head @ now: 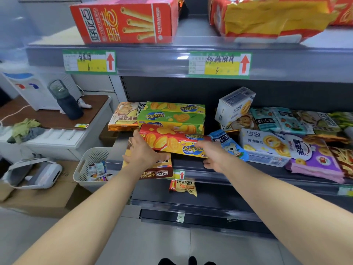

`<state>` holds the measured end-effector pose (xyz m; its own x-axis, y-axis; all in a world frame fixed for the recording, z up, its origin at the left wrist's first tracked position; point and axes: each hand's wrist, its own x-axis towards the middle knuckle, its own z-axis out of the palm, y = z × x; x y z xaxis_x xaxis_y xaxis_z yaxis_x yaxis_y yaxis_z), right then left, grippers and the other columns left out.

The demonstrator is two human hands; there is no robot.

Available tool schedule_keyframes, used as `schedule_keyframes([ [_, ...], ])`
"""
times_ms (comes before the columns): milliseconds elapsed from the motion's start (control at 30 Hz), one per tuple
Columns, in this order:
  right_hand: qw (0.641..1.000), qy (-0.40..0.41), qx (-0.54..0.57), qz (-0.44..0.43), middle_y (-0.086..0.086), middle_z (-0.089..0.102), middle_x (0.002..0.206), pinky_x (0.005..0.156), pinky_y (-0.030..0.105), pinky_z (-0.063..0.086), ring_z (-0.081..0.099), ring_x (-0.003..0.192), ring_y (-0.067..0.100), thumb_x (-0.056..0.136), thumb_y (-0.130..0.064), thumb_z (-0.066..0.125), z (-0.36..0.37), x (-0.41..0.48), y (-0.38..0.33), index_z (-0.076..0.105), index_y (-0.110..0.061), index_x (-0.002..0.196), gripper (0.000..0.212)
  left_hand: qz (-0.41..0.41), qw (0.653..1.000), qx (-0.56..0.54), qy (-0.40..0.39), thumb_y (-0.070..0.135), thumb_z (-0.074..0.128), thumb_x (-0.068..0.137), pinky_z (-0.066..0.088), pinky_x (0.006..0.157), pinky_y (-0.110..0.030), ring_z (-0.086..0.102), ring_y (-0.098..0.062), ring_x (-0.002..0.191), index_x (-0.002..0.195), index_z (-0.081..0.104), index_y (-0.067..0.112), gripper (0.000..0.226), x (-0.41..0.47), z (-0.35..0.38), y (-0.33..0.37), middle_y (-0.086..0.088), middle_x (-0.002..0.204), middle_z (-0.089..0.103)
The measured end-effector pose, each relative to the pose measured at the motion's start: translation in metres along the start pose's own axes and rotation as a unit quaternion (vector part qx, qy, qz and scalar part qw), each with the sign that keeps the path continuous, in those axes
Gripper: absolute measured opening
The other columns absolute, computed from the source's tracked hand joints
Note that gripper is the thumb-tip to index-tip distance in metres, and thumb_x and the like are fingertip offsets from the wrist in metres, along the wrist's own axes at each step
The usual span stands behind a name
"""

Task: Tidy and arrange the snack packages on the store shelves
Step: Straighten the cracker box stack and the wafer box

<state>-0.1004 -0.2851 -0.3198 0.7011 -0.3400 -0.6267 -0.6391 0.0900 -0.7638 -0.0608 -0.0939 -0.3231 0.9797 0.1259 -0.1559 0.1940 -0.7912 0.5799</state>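
Note:
A red and yellow Zecheese box [172, 143] lies tilted on the middle shelf [191, 165]. My left hand [142, 151] holds its left end, and my right hand [212, 153] grips its right end from below. Under my left hand lies a brown box [158, 169] that hangs over the shelf edge. Behind the red box, two green Zecheese boxes [172, 116] are stacked. An orange bag [124, 117] sits to their left.
White Landy boxes [263, 145], a blue bag [229, 145] and several other bags [315, 159] crowd the shelf's right side. A red box [126, 21] and a yellow bag [271, 16] lie on the top shelf. A white basket [91, 165] and a side table [51, 115] stand left.

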Motion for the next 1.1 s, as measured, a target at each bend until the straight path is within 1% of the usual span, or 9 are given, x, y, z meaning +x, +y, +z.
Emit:
schedule_keyframes([
  [200,0.998,-0.048,-0.028,-0.009,0.014,0.038,0.143,0.101,0.041,0.043,0.044,0.122,0.033,0.084,-0.033,0.065,0.029,-0.005,-0.005,0.019,-0.012,0.146,0.079,-0.038,0.999,-0.021,0.014,0.037,0.086,0.06,0.007,0.113,-0.06,0.024,-0.029,0.141,0.147,0.0,0.015,0.125,0.007,-0.024,-0.021,-0.003,0.153,0.021],
  [367,0.996,-0.084,-0.031,-0.003,0.012,0.034,0.148,0.107,0.043,0.039,0.04,0.129,0.033,0.086,-0.033,0.065,0.036,-0.01,-0.011,0.028,-0.012,0.144,0.073,-0.005,0.994,-0.104,0.026,0.015,0.089,0.056,0.031,0.109,-0.05,0.035,-0.03,0.13,0.14,0.016,0.01,0.111,0.021,-0.035,-0.032,-0.012,0.139,0.032],
  [500,0.999,-0.038,-0.013,0.007,0.01,0.04,0.144,0.109,0.042,0.036,0.041,0.129,0.03,0.088,-0.03,0.061,0.009,-0.008,-0.012,0.039,-0.011,0.138,0.058,0.031,0.988,-0.148,0.008,0.006,0.081,0.062,0.044,0.098,-0.049,0.045,-0.031,0.119,0.128,0.029,0.006,0.084,0.02,-0.022,-0.012,-0.013,0.124,0.043],
  [600,1.0,-0.015,0.003,0.012,0.008,0.063,0.108,0.104,0.036,0.037,0.057,0.093,0.018,0.089,-0.025,0.058,-0.014,-0.005,-0.009,0.056,-0.01,0.113,0.028,0.036,0.992,-0.122,-0.017,0.012,0.081,0.061,0.046,0.094,-0.048,0.048,-0.032,0.115,0.119,0.037,0.003,0.073,0.019,-0.008,0.001,-0.015,0.121,0.047],
  [667,1.0,-0.009,0.009,0.015,0.004,0.064,0.085,0.1,0.033,0.037,0.054,0.075,0.014,0.09,-0.024,0.056,-0.021,-0.006,-0.009,0.056,-0.014,0.094,0.01,0.021,0.997,-0.077,-0.019,0.024,0.083,0.061,0.046,0.093,-0.048,0.05,-0.033,0.114,0.119,0.04,0.004,0.074,0.019,-0.003,0.003,-0.014,0.12,0.051],
  [800,1.0,0.011,0.004,-0.001,0.007,0.064,0.103,0.09,0.033,0.041,0.057,0.09,0.019,0.087,-0.022,0.058,-0.016,-0.009,-0.009,0.055,-0.013,0.101,0.016,0.013,0.999,-0.031,-0.03,0.044,0.078,0.066,0.039,0.101,-0.049,0.044,-0.033,0.121,0.125,0.04,0.008,0.08,0.025,-0.01,0.004,-0.011,0.127,0.051],
  [933,0.998,0.066,0.008,-0.008,0.006,0.059,0.086,0.081,0.034,0.045,0.049,0.066,0.014,0.089,-0.017,0.054,-0.01,-0.012,-0.011,0.052,-0.011,0.081,0.01,0.058,0.997,0.034,-0.024,0.033,0.082,0.065,0.031,0.107,-0.05,0.037,-0.033,0.128,0.133,0.029,0.009,0.089,0.02,-0.009,0.008,-0.01,0.133,0.04],
  [1000,0.997,0.076,0.003,-0.015,0.007,0.059,0.095,0.076,0.031,0.041,0.05,0.074,0.016,0.088,-0.016,0.053,-0.006,-0.014,-0.011,0.056,-0.007,0.101,0.016,0.061,0.994,0.086,-0.035,0.018,0.076,0.07,0.024,0.11,-0.052,0.032,-0.033,0.13,0.131,0.026,0.011,0.08,0.015,-0.003,0.001,-0.008,0.134,0.036],
  [1100,0.997,0.079,-0.018,-0.012,0.01,0.055,0.119,0.086,0.032,0.04,0.05,0.101,0.022,0.088,-0.018,0.054,0.002,-0.015,-0.01,0.047,-0.006,0.124,0.038,0.067,0.993,0.08,-0.049,0.0,0.058,0.073,0.019,0.11,-0.054,0.031,-0.034,0.129,0.13,0.025,0.016,0.067,0.019,-0.002,-0.014,-0.006,0.135,0.036],
])
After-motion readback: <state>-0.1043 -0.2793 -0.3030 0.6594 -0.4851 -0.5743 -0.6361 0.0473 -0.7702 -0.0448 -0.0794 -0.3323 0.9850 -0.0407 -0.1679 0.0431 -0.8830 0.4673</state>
